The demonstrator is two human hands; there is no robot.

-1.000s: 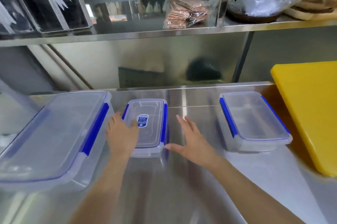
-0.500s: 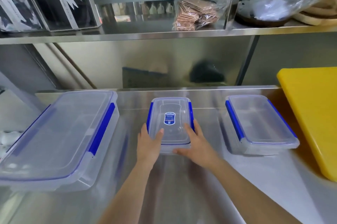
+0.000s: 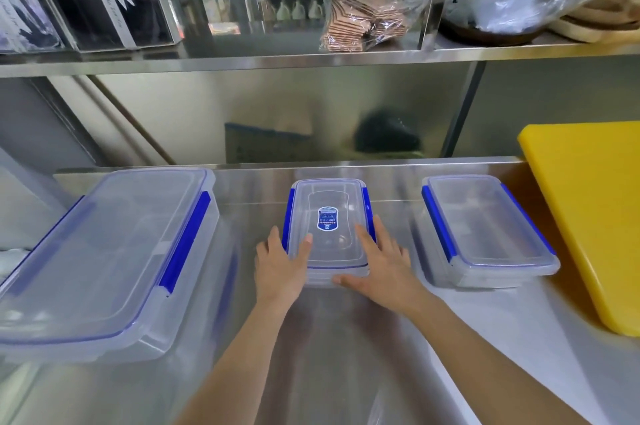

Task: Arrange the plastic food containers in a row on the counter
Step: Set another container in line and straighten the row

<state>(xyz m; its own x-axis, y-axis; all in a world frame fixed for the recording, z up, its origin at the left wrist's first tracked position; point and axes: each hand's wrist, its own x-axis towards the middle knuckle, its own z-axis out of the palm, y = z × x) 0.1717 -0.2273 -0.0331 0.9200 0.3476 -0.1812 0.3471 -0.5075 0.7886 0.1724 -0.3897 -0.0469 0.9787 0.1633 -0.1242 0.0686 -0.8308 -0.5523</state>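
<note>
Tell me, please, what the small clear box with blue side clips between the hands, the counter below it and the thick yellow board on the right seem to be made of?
Small clear box: probably transparent plastic, glossy; the counter shows through it.
Counter: likely stainless steel, brushed; it gives blurred reflections.
Thick yellow board: apparently matte plastic, opaque, with rounded edges; I cannot be certain.
</note>
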